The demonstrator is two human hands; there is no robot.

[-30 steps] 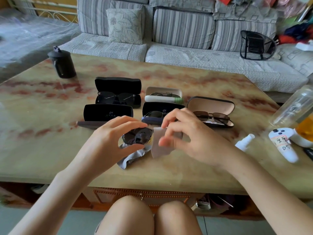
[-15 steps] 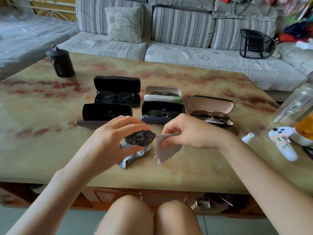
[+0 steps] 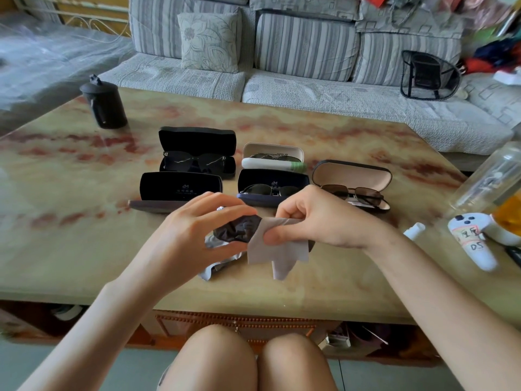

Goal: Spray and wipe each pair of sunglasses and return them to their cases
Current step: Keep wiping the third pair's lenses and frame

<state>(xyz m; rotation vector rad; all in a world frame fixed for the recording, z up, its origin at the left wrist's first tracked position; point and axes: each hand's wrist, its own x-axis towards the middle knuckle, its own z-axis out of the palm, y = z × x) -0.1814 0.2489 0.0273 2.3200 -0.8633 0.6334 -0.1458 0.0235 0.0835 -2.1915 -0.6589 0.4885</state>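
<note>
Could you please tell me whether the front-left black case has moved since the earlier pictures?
No. The front-left black case stays directly in front of the rear black case and left of the navy case.

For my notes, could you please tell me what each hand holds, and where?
The left hand grips the sunglasses by the rim of the uncovered lens; the right hand pinches the grey cloth near its top edge, over the other lens.

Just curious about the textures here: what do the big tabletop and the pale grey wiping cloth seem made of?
The yellow-green, red-veined tabletop looks like polished marble or an imitation: glossy, with pale glare. The pale grey wiping cloth seems thin matte fabric, perhaps microfibre: it hangs limp and creased.
</note>
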